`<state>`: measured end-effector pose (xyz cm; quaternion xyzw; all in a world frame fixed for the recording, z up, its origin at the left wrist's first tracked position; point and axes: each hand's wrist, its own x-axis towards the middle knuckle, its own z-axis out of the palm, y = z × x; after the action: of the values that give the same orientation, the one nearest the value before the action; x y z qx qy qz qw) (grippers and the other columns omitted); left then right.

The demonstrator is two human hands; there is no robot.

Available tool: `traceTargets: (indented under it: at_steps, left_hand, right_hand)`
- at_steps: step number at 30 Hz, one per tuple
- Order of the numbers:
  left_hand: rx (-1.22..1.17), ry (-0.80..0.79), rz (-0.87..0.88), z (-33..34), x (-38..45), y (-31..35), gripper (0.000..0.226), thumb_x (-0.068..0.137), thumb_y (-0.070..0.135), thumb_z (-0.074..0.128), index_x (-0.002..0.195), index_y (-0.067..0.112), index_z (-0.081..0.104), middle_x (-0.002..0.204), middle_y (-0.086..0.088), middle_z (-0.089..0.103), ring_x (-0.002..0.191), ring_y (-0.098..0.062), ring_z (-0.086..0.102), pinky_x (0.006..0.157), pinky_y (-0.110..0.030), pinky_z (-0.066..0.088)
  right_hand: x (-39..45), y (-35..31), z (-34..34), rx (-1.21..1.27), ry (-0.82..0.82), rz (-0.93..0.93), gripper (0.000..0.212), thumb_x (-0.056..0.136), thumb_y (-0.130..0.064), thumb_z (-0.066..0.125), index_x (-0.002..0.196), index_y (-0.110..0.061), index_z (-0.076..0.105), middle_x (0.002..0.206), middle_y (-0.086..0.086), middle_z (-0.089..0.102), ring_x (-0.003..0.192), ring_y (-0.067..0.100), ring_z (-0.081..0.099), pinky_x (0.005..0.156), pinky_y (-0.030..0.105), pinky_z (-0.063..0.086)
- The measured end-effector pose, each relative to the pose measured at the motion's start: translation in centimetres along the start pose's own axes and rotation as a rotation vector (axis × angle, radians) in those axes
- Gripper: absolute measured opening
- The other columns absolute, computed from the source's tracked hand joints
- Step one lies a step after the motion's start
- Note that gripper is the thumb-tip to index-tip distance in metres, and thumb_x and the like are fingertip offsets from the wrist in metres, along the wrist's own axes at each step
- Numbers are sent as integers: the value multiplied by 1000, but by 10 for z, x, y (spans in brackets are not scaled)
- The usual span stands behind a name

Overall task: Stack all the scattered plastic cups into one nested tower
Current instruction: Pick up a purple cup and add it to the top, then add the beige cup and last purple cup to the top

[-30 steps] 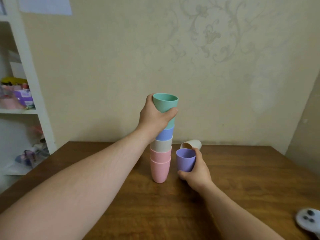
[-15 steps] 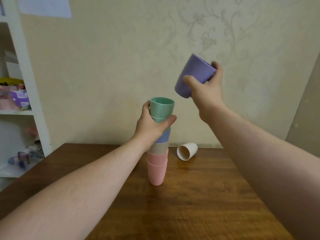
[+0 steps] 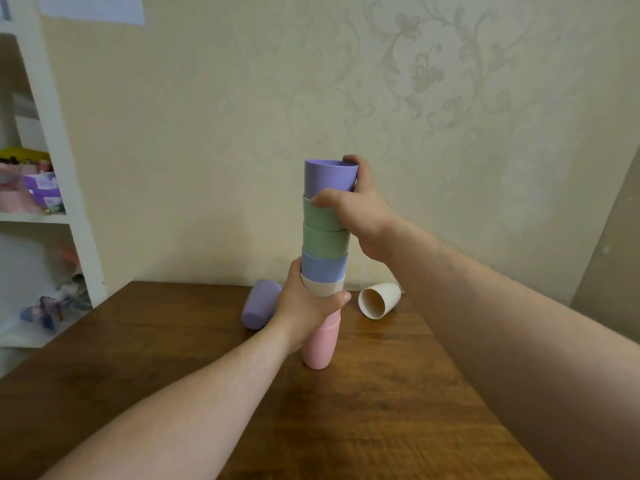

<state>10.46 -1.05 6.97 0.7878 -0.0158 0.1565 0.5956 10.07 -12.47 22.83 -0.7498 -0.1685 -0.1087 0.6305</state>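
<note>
A nested tower of cups (image 3: 324,244) stands upright on the wooden table (image 3: 381,410): pink at the bottom, then cream, blue, two green. A purple cup (image 3: 329,177) sits in the top green one, and my right hand (image 3: 360,209) grips it from the right side. My left hand (image 3: 304,306) is wrapped around the tower low down, at the cream and pink cups. A second purple cup (image 3: 260,303) lies on its side just left of the tower. A cream cup (image 3: 378,300) lies on its side to the right, mouth toward me.
A white shelf unit (image 3: 52,188) with boxes and small items stands at the left beside the table. The papered wall (image 3: 450,116) runs close behind the table's far edge.
My right hand brought the purple cup down from the air and set it into the top of the tower. My left hand slid from the green cups down to the cream and pink ones.
</note>
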Motion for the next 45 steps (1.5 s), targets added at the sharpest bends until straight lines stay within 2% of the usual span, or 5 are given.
traceTargets:
  at_steps: [15,25,30,39,45]
  left_hand:
    - [-99,71,49,35,43,-10,87,59,38,93,136,36,51,110,12,76,97,-16,76,87,-47,66]
    - [-148,38,76,40,62,-25,99,60,39,95,146,36,47,115,20,76,103,-4,76,96,-38,63]
    - [-134,23,73,39,65,-27,95,63,35,97,144,39,47,113,18,77,101,-4,77,93,-37,64]
    - [-158,-61,79,26,42,-15,81,79,9,95,142,30,49,114,9,77,88,5,75,83,-26,58]
    - [-155,-62,81,18,6,-11,82,76,14,98,140,34,51,115,13,78,95,1,77,88,-30,60]
  right_hand:
    - [23,90,-55,-285,298,47,83,91,-1,46,166,-34,35,143,6,58,114,23,62,83,31,51]
    - [28,235,-75,-1558,-478,89,101,101,-13,63,171,-39,-5,181,0,-2,159,44,19,124,62,31]
    - [20,251,-73,-1486,-348,37,80,93,-10,69,161,-26,30,158,1,41,134,39,43,101,51,55]
    - [-27,205,-87,-855,-47,327,75,65,-51,80,134,-35,56,131,-10,66,121,26,64,100,40,53]
    - [-86,192,-90,-436,55,450,70,72,-31,98,121,-40,49,106,-26,62,112,18,67,102,46,60]
